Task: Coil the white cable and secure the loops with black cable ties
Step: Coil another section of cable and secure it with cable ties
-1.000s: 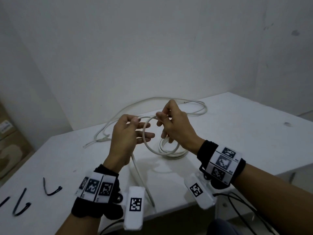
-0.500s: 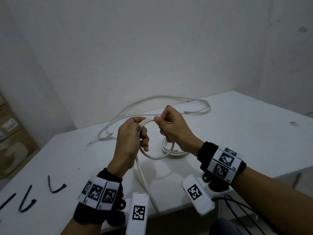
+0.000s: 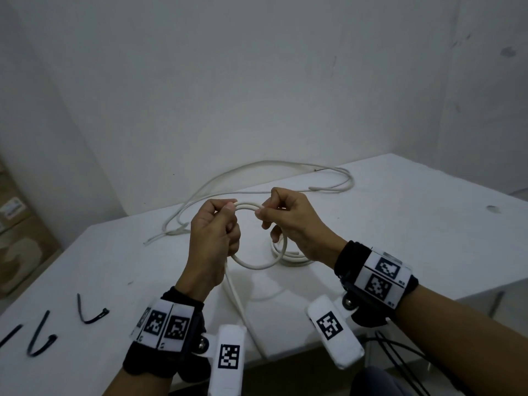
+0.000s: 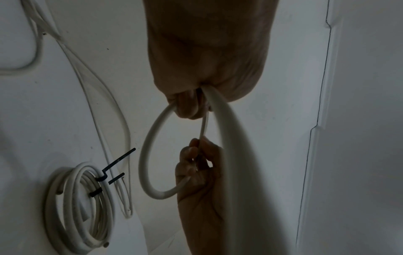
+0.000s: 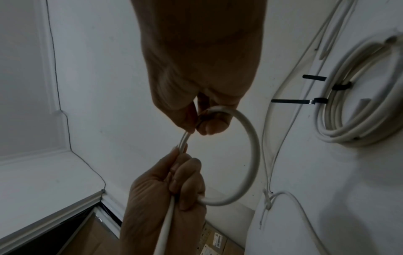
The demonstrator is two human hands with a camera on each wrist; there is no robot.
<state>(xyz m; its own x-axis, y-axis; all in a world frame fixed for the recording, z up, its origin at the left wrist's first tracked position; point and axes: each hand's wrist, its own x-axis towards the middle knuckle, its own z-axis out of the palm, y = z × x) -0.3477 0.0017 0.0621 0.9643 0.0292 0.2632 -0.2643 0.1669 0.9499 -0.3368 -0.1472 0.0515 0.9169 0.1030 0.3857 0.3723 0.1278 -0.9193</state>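
We've got left hand [image 3: 213, 232] & right hand [image 3: 288, 221] both pinching the white cable [image 3: 257, 265] loop at 12 o'clock. Looks light but springy, so we'd grip where the turns overlap.

**What the hands and frame edges hide**

The cable [image 3: 258, 264] vanishes inside both fists — how many turns the left hand [image 3: 213, 232] grips cannot be told. The right hand [image 3: 288, 221] covers part of the tied coil [image 3: 291, 257]. One tie [image 3: 8, 335] runs off the left edge.

Dim, flat light; soft shadows; wrist views dark, wide-angle edges warped.
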